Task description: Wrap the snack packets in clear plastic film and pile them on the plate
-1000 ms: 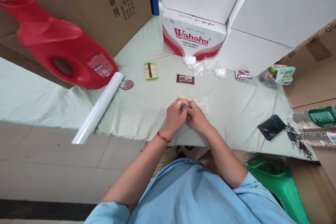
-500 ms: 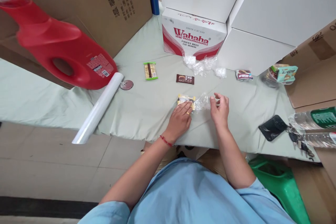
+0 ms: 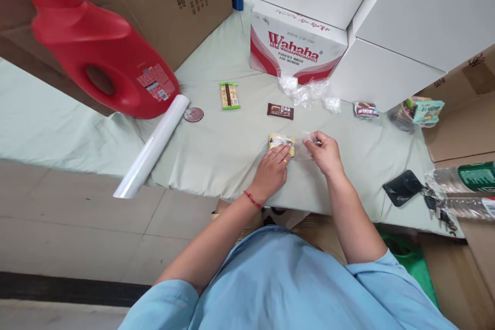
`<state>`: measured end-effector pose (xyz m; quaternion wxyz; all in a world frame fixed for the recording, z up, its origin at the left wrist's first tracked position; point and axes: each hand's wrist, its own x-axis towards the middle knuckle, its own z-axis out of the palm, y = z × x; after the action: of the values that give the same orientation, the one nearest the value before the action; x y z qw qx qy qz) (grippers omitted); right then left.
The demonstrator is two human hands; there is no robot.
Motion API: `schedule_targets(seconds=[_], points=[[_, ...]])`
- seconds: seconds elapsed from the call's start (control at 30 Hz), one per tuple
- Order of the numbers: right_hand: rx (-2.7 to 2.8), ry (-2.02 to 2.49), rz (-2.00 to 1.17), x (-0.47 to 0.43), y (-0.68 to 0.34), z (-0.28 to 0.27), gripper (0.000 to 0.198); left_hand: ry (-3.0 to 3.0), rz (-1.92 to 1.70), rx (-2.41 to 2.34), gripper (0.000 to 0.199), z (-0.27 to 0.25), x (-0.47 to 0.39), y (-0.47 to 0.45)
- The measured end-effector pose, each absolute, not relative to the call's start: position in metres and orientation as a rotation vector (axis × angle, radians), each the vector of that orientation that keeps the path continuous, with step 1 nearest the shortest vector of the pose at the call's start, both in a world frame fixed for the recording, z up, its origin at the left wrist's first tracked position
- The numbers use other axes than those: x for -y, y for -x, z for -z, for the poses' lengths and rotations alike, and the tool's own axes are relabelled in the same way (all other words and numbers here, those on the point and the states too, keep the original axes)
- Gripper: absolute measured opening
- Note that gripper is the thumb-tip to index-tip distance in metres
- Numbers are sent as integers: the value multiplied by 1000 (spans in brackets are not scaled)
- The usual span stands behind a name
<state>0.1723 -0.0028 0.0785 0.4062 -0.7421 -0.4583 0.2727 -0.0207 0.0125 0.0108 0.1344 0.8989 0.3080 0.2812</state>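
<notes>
My left hand (image 3: 271, 171) lies with its fingers stretched out on a yellow snack packet (image 3: 276, 139), pressing it to the table and covering its lower part. From the packet's right side stretches a piece of clear plastic wrap (image 3: 302, 151). My right hand (image 3: 327, 153) pinches the far end of this wrap between thumb and fingers. Just behind the packet lies a brown wrapped snack bar (image 3: 280, 111). Farther left is a snack packet with green ends (image 3: 229, 96).
Crumpled clear plastic (image 3: 305, 94) lies before the Wahaha carton (image 3: 297, 49). At left are a red jug (image 3: 108, 56), a white roll (image 3: 152, 147) and a round disc (image 3: 194, 114). A black wallet-like item (image 3: 402, 187), keys (image 3: 439, 209) and bottles (image 3: 448, 178) lie at right.
My right hand has closed on the end of the clear wrap, where its fingers were apart before. My left hand stays on the yellow packet. The camera view has shifted slightly.
</notes>
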Motion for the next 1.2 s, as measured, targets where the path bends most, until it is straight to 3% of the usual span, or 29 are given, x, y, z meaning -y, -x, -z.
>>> schedule_targets(seconds=[0.13, 0.27, 0.37, 0.5, 0.7, 0.87, 1.03, 1.2], points=[[1665, 2166, -437, -30, -124, -105, 7, -2662, -701, -931, 47, -8, -5, 19], [2048, 2447, -331, -51, -67, -113, 26, -2691, -532, -953, 48, -1, 2, 17], [2148, 2454, -269, -55, -41, -106, 29, -2654, -534, -957, 53, 3, 2, 17], [2218, 2477, -245, -59, -38, -99, 49, -2618, -521, -954, 52, 1, 0, 17], [2280, 2575, -412, -68, -42, -108, 34, -2627, -489, -1056, 58, -11, 28, 22], [2226, 2375, -376, -48, -64, -108, 37, -2447, -650, -994, 44, -9, 72, 55], [1719, 1680, -829, 5, -118, -106, 14, -1756, -991, -962, 23, -13, 71, 95], [1169, 1355, -1319, 53, -133, -86, 45, -862, -778, -850, 56, -35, 38, 96]])
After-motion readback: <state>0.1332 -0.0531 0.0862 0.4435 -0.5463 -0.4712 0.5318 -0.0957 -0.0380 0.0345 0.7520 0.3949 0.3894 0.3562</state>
